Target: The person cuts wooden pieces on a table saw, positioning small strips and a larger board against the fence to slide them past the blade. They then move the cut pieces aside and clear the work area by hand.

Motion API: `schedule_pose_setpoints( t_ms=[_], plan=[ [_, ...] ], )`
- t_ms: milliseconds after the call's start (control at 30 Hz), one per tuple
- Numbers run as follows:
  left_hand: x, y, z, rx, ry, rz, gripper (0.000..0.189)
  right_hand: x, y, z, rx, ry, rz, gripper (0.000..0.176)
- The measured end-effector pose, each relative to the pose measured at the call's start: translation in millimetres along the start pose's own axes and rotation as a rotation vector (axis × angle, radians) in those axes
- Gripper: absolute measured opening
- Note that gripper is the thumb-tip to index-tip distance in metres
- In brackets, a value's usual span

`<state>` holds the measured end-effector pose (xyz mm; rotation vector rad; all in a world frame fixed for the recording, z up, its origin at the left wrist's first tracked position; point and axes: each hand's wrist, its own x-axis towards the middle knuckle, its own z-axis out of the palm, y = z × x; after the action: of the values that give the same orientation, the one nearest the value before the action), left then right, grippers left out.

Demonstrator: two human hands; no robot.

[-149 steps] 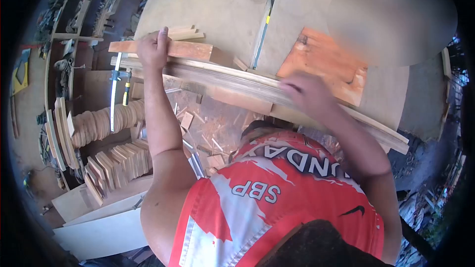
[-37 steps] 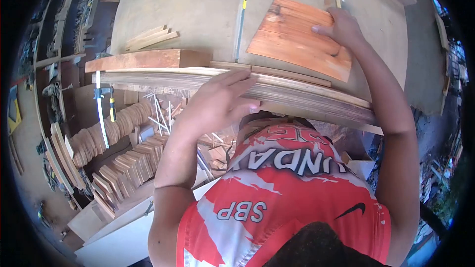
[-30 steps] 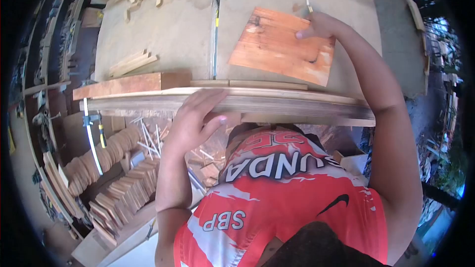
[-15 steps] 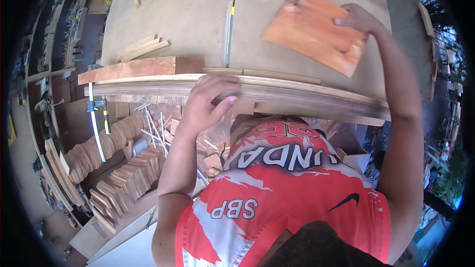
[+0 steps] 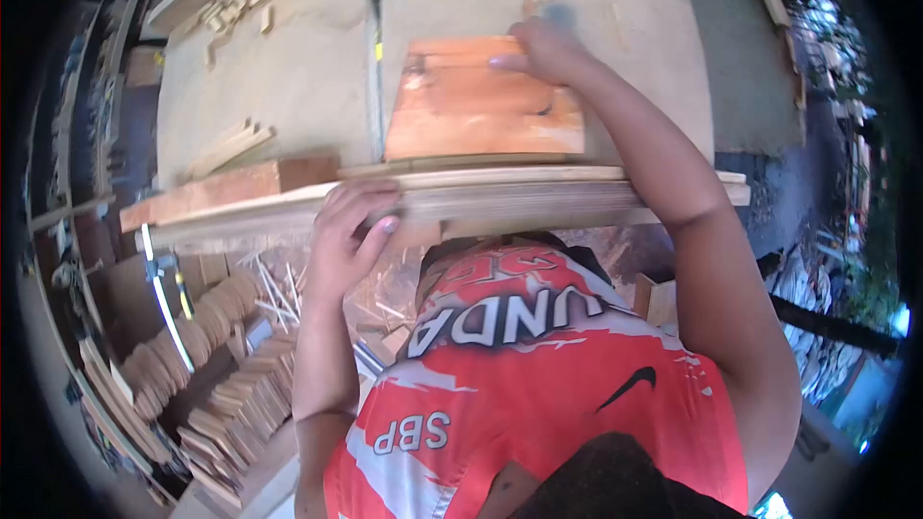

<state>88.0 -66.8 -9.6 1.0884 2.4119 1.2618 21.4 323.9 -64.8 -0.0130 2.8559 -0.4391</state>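
An orange-brown wooden board (image 5: 481, 125) lies on the worktable, its near edge close to the wooden strips along the front. My right hand (image 5: 553, 53) is at the board's far right corner, thumb on the top face and fingers at the far edge, somewhat blurred. My left hand (image 5: 351, 231) is closed over the layered wooden rail (image 5: 519, 194) at the table's front edge, fingers on top and thumb on the near side. A blurred bluish patch beyond my right hand is too smeared to name.
A dark slot with a yellow mark (image 5: 378, 50) runs across the worktable (image 5: 279, 67). Small wood offcuts (image 5: 231, 10) and thin sticks (image 5: 231, 149) lie left, near a thick wooden block (image 5: 231, 189). A bar clamp (image 5: 165, 293) hangs at the front left, above stacked wood pieces (image 5: 240, 413).
My right hand has brought the orange-brown board left and nearer to the front strips, turning it roughly square to them. My left hand stays on the rail. The whole view has shifted.
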Motion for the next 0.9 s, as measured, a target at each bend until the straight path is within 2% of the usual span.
schedule_pose_setpoints(
  t_ms=[33,100,133,200,333,400,533,633,800,900],
  plan=[
    [0,1,-1,0.019,0.007,-0.034,0.023,1,-2,9,-0.066,0.036,0.026,0.07],
    [0,4,-1,0.033,-0.024,0.018,0.024,-2,-4,18,-0.036,0.145,0.011,0.065],
    [-1,2,-2,0.057,-0.018,-0.013,0.024,-1,-8,20,-0.014,0.137,-0.021,0.065],
    [-3,1,0,0.049,-0.013,0.046,0.023,-3,-11,21,0.028,0.203,0.012,0.062],
    [-9,-1,3,0.114,-0.002,0.103,0.021,2,-4,29,0.023,0.206,-0.031,0.057],
    [-9,-1,4,0.126,0.0,0.107,0.021,-2,-5,32,0.025,0.294,-0.109,0.053],
    [-7,-2,4,0.117,0.011,0.108,0.021,-2,-5,29,0.113,0.214,-0.092,0.052],
    [-3,-1,3,0.114,0.001,0.098,0.021,-3,-3,30,0.083,0.29,-0.156,0.046],
    [-1,-5,2,0.097,-0.019,0.096,0.02,-15,-24,18,-0.028,0.218,-0.153,0.071],
    [0,-5,0,0.084,-0.021,0.108,0.02,-12,-38,17,-0.105,0.143,-0.103,0.079]
  ],
)
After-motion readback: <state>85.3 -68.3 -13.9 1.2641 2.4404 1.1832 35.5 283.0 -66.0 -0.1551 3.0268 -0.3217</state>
